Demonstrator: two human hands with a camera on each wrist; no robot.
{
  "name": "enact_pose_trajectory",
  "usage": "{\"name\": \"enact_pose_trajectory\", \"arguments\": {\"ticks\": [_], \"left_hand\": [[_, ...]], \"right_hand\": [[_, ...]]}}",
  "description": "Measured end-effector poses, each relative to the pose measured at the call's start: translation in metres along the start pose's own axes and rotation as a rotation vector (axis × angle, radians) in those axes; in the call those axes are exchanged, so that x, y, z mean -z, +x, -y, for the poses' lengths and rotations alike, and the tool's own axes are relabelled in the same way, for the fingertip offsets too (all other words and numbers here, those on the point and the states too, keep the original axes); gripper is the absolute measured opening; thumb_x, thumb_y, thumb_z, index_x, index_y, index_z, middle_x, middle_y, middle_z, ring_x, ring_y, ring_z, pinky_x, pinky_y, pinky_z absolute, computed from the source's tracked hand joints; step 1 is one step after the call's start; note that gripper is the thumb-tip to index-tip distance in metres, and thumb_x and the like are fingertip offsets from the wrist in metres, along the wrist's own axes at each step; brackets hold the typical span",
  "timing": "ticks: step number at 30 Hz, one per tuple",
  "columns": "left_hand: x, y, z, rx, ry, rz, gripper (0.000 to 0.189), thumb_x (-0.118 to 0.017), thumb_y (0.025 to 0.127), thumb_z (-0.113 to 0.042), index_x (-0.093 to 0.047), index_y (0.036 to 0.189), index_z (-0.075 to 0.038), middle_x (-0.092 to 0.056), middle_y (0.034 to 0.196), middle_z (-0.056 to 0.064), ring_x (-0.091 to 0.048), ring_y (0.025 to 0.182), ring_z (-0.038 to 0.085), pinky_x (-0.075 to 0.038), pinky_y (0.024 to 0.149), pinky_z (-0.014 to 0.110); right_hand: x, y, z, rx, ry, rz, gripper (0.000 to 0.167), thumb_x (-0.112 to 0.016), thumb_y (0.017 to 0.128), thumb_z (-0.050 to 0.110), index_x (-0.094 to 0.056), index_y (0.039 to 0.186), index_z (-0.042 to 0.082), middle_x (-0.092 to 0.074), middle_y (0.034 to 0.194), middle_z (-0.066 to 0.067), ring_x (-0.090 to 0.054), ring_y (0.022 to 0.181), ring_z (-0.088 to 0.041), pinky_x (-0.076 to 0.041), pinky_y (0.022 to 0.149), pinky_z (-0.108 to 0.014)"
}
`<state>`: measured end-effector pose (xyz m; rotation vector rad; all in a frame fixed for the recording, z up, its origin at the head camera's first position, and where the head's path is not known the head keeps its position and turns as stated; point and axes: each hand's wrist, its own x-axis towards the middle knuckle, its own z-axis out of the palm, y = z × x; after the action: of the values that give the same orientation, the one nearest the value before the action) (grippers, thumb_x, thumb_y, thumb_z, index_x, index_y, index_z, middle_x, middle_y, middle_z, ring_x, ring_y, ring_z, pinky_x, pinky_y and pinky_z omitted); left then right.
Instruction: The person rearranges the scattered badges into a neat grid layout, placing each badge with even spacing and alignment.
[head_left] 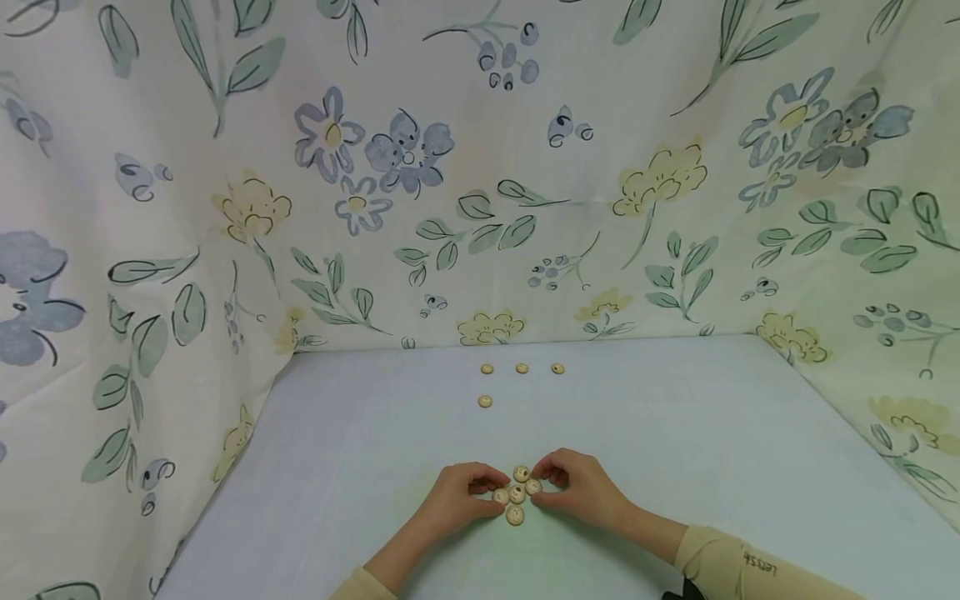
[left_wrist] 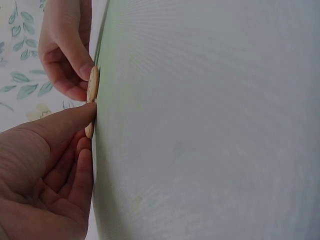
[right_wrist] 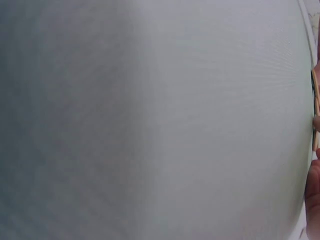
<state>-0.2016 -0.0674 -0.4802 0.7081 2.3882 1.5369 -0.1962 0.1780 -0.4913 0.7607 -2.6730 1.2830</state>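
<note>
Left hand (head_left: 467, 497) and right hand (head_left: 585, 489) face each other low over the table (head_left: 360, 442), thumbs and fingers curled in. Left hand pinches the left disc (head_left: 500, 497) by its edge; right hand pinches the right disc (head_left: 533, 487) likewise.

Between the hands, a tight cross of five small wooden discs, flat on the table: those two, plus the middle disc (head_left: 517, 494), the far disc (head_left: 521, 473) just beyond it and the near disc (head_left: 514, 516) on the body side. Left wrist view shows discs edge-on, thumb against the rim. Dark marks on their faces, too small to read.

Pale yellow sleeves behind both hands; the right sleeve (head_left: 723, 560) carries dark lettering.

Beyond the hands, well apart from the cross: a lone disc (head_left: 485, 402) ahead of the left fingertips, then a spaced row of three more discs (head_left: 522, 368) farther out, the rightmost ahead of the right fingertips.

Past the table's far edge and along both sides, flowered cloth (head_left: 450, 283) in blue, yellow and green.
</note>
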Motion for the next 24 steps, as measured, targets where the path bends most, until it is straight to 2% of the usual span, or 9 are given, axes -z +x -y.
{"name": "enact_pose_trajectory", "arguments": {"ticks": [6, 18, 24], "left_hand": [[0.0001, 0.0006, 0.0011, 0.004, 0.008, 0.001, 0.028, -0.081, 0.078, -0.009, -0.074, 0.104, -0.007, -0.071, 0.101, 0.002, -0.064, 0.093, 0.017, -0.054, 0.084, 0.028], [0.0007, -0.0005, -0.0010, 0.017, 0.004, 0.004, 0.028, -0.081, 0.078, -0.007, -0.073, 0.104, -0.006, -0.071, 0.102, 0.003, -0.064, 0.095, 0.020, -0.054, 0.085, 0.031], [0.0001, 0.0000, 0.0005, 0.013, 0.006, 0.003, 0.028, -0.081, 0.077, -0.006, -0.073, 0.104, -0.005, -0.071, 0.100, 0.002, -0.064, 0.093, 0.018, -0.054, 0.083, 0.028]], "right_hand": [[0.0009, 0.0010, 0.0021, 0.005, -0.010, 0.021, 0.022, -0.082, 0.080, 0.021, -0.070, 0.096, 0.013, -0.064, 0.088, 0.005, -0.057, 0.077, -0.011, -0.050, 0.067, -0.022], [0.0040, 0.0051, 0.0070, -0.029, -0.003, 0.070, 0.022, -0.082, 0.080, 0.022, -0.069, 0.094, 0.011, -0.062, 0.082, 0.004, -0.054, 0.073, -0.010, -0.047, 0.064, -0.021], [0.0062, 0.0062, 0.0086, -0.036, 0.002, 0.087, 0.022, -0.082, 0.079, 0.022, -0.069, 0.093, 0.010, -0.061, 0.081, 0.002, -0.053, 0.072, -0.009, -0.046, 0.062, -0.021]]}}
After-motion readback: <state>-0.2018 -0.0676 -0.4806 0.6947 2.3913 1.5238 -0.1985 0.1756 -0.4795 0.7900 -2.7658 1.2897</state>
